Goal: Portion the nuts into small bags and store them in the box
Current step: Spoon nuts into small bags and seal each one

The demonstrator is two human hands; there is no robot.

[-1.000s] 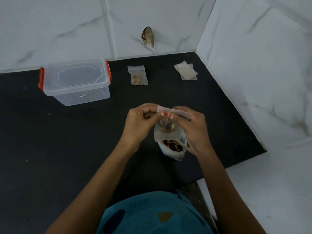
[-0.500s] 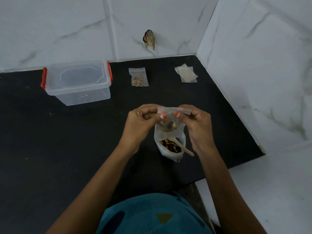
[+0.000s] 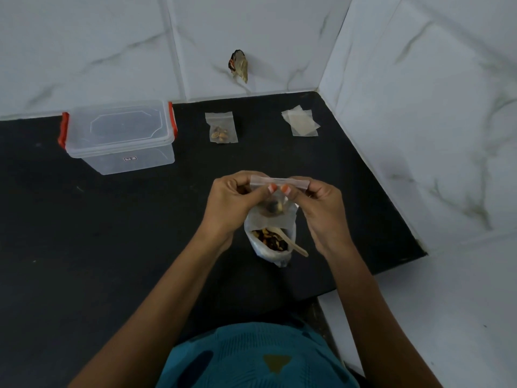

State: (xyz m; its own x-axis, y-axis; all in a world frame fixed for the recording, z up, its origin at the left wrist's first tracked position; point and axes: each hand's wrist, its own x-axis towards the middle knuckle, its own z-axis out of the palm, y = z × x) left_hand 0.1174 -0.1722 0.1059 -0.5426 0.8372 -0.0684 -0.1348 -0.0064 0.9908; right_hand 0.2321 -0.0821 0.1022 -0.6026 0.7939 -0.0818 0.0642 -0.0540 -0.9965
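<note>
Thumbs now nearly meet; left hand [image 3: 230, 204] and right hand [image 3: 321, 210] still pinch the small bag [image 3: 279, 181] along its seal.

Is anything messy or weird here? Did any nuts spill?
The nuts are all bagged; none lie loose on the counter. The only odd thing is a crumpled scrap stuck on the wall; I cannot tell what it is.

Clear plastic box [image 3: 120, 141], matt black counter [image 3: 84, 233].
</note>
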